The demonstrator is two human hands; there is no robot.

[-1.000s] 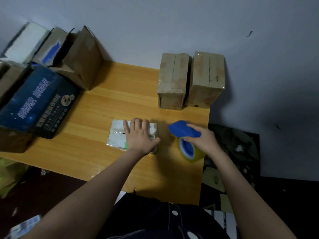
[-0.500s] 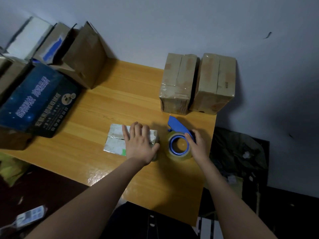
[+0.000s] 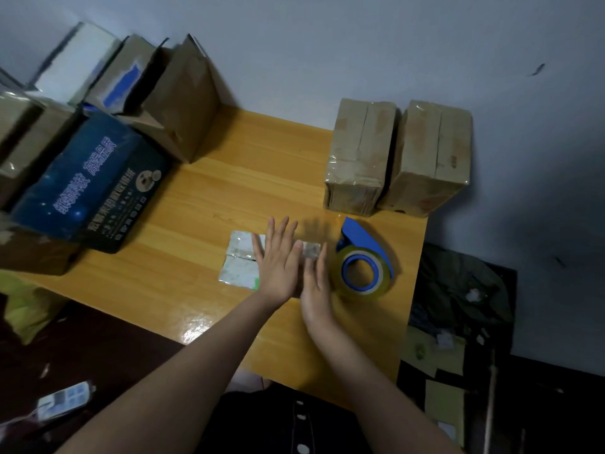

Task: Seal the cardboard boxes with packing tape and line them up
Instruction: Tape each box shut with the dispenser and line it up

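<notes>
Set down the blue-framed clear tape dispenser (image 3: 361, 270) by the wooden table's (image 3: 203, 198) right edge; now apparently smoothing the flat silvery box (image 3: 239, 262) with left hand (image 3: 278, 262) and right hand (image 3: 316, 290), both unclenched, sealing nearly done

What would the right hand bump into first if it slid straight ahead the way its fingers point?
Probably the left taped brown box. The right hand points its straight fingers across bare table toward that box's near corner, though it might just slip past; depth is unclear.
</notes>
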